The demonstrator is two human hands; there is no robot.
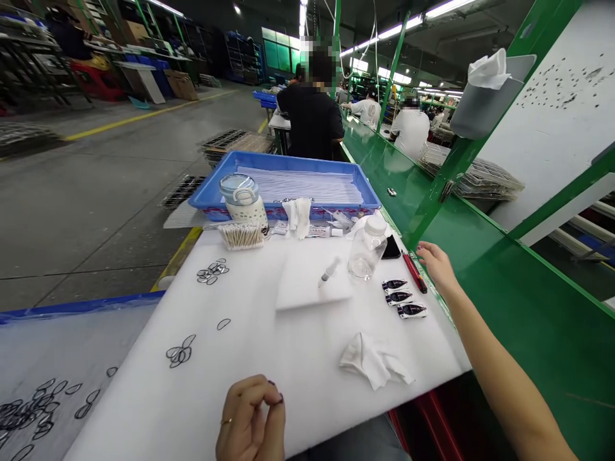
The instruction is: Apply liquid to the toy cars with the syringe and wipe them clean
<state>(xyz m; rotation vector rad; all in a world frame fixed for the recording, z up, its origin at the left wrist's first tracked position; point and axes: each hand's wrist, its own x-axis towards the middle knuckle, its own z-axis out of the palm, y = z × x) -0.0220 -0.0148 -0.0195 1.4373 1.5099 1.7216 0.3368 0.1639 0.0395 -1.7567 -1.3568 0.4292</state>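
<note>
My left hand (252, 419) is over the front of the white foam-covered table (298, 346). Its fingers are curled, with index fingertip and thumb together, and nothing shows in them. My right hand (436, 267) reaches past the table's right edge, over the green conveyor belt, fingers stretched and empty. Beside it lies a red-and-black pen-shaped tool (414, 272). Three small black-and-white car-shaped parts (398, 298) sit in a column left of that hand. A crumpled white cloth (372, 362) rests between my hands. Thin black rings (180, 352) lie in small groups on the left.
Behind a foam pad with a syringe (330, 272) stand a clear bottle (368, 250), cotton swabs (241, 237) and a lidded jar (245, 202). A blue tray (288, 160) spans the back. More rings lie lower left. A green post (437, 192) rises at right. Co-workers sit ahead.
</note>
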